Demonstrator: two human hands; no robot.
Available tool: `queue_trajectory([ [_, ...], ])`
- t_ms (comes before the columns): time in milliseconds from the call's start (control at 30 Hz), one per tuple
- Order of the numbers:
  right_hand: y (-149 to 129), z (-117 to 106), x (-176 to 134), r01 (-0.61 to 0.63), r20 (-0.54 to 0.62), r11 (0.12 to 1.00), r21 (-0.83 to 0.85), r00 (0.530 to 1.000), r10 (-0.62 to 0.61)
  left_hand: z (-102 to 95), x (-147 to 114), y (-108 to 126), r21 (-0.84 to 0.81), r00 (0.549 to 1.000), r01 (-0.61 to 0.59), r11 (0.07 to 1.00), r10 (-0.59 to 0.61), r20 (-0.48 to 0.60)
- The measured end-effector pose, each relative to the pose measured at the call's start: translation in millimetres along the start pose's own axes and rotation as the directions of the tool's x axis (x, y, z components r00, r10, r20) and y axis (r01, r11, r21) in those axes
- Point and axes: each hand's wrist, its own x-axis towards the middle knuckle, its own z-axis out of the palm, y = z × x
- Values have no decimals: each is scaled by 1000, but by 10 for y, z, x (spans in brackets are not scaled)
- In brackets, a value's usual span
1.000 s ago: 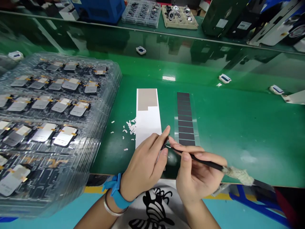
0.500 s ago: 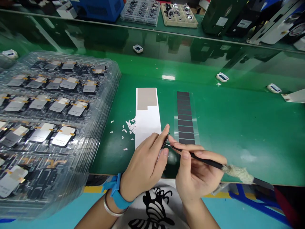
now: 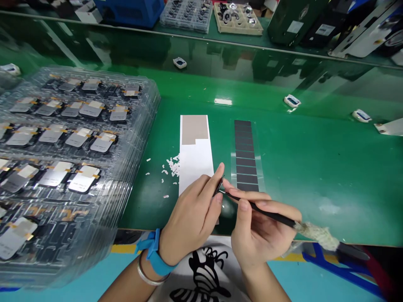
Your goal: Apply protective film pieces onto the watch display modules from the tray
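My left hand (image 3: 192, 209) is closed, with a small dark, thin part (image 3: 218, 187) pinched between thumb and fingers; most of it is hidden. In my closed right hand (image 3: 264, 226) lies a slim black tool (image 3: 273, 214) with a metal tip, its rear wound in pale, frayed wrapping (image 3: 317, 235). That tip meets the edge of the part, and my right index fingertip is right beside it. Under and beyond my left hand lies a white sheet (image 3: 195, 161) with a beige adhesive block (image 3: 195, 128) at its far end. A clear strip of black rectangles (image 3: 244, 155) lies to the right.
Stacked clear trays (image 3: 138, 126) of small display-like modules (image 3: 84, 178) fill the left side. White scraps (image 3: 174, 165) are scattered beside the sheet. Small white-framed pieces (image 3: 292, 100) lie farther back. A shelf at the back carries a beige compartment tray (image 3: 238, 25) and boxes.
The tool's rear end has swung slightly right and toward me, with my right hand shifting a little. My left hand stays nearly still, its grip on the dark part unchanged.
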Motion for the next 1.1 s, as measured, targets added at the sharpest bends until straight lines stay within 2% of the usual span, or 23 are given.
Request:
queue_trajectory([
  [267, 0, -9, 8, 32, 17, 998, -46, 999, -31, -5, -3, -5, 3, 1000, 26, 1000, -26, 5],
  [867, 10, -13, 5, 32, 60, 999, 11, 998, -32, -5, -12, -19, -34, 1000, 7, 999, -7, -5],
  [1100, 8, -20, 9, 29, 14, 999, 19, 999, -29, -11, 7, 3, 75, 999, 2, 997, 0, -35],
])
